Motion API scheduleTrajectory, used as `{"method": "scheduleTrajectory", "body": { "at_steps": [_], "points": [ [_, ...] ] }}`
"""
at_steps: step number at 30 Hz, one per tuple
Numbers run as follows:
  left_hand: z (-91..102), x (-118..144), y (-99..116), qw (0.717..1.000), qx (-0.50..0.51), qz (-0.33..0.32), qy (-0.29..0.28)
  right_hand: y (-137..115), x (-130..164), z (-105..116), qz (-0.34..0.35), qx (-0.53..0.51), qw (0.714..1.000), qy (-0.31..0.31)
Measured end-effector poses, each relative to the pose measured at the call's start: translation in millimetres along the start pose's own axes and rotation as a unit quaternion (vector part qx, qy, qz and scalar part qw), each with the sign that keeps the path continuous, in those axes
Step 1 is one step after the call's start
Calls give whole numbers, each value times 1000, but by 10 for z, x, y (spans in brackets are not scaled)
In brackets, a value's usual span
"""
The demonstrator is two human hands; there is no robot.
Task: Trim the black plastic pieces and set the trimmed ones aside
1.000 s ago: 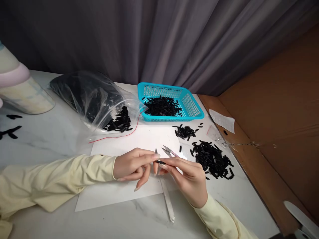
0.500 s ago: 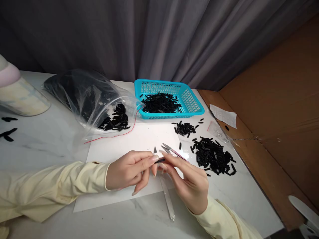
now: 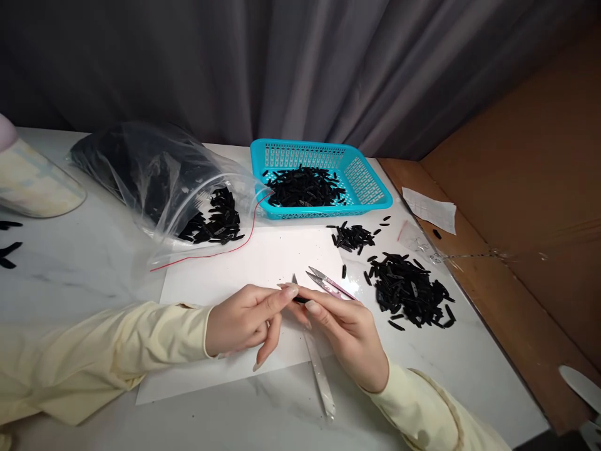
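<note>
A small, slim black piece (image 3: 301, 300) is pinched between both my hands over a white sheet of paper (image 3: 188, 369). My left hand (image 3: 246, 319) closes thumb and forefinger on its left end. From the other side my right hand (image 3: 354, 332) grips it, thumb near its right end. Its markings are too small to make out. Beneath my hands runs a slender craft knife (image 3: 322, 382), its middle covered by my fingers and its pointed tip showing beyond them. Thread snips (image 3: 331, 285) lie just past my right hand with their blades apart.
A turquoise basket (image 3: 323, 212) holds many such black pieces. Left of it lies an open clear zip bag (image 3: 141, 163) spilling more. A large pile (image 3: 413, 291) and a smaller pile (image 3: 353, 237) rest at right, near a paper slip (image 3: 429, 208). A patterned container (image 3: 37, 181) stands far left.
My right fingers have closed in over the black piece, and the two hands sit closer together. The view has shifted slightly, with the table things otherwise unmoved.
</note>
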State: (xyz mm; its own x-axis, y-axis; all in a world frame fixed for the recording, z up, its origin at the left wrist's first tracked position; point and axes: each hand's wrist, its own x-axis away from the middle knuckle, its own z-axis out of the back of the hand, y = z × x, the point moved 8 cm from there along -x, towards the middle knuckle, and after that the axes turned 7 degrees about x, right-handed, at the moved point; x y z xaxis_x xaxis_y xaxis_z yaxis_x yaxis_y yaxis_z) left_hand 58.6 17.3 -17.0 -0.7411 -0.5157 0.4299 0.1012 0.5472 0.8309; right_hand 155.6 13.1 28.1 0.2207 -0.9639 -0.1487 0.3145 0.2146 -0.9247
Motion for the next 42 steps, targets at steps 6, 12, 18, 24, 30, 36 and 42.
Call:
{"method": "scheduleTrajectory", "body": {
  "at_steps": [6, 12, 18, 24, 30, 36, 42],
  "points": [
    [-39, -18, 32, 998, 37, -50, -27, 18, -3, -21, 30, 12, 999, 4],
    [6, 30, 8, 999, 31, -15, -1, -169, 44, 20, 148, 85, 985, 27],
    [24, 24, -18, 1000, 28, -9, -1, -193, 73, 8, 164, 90, 982, 27],
    [6, 23, -9, 999, 34, -9, -4, -212, 71, 1, 170, 87, 981, 24],
    [-11, 26, 14, 998, 52, -30, -14, -216, 65, -3, 177, 90, 980, 28],
    [-23, 20, 1, 996, 72, -47, -26, -196, 89, 3, 183, 78, 980, 29],
    [-29, 1, -1, 995, 81, -49, -38, -207, 78, 12, 182, 72, 980, 34]
  ]
}}
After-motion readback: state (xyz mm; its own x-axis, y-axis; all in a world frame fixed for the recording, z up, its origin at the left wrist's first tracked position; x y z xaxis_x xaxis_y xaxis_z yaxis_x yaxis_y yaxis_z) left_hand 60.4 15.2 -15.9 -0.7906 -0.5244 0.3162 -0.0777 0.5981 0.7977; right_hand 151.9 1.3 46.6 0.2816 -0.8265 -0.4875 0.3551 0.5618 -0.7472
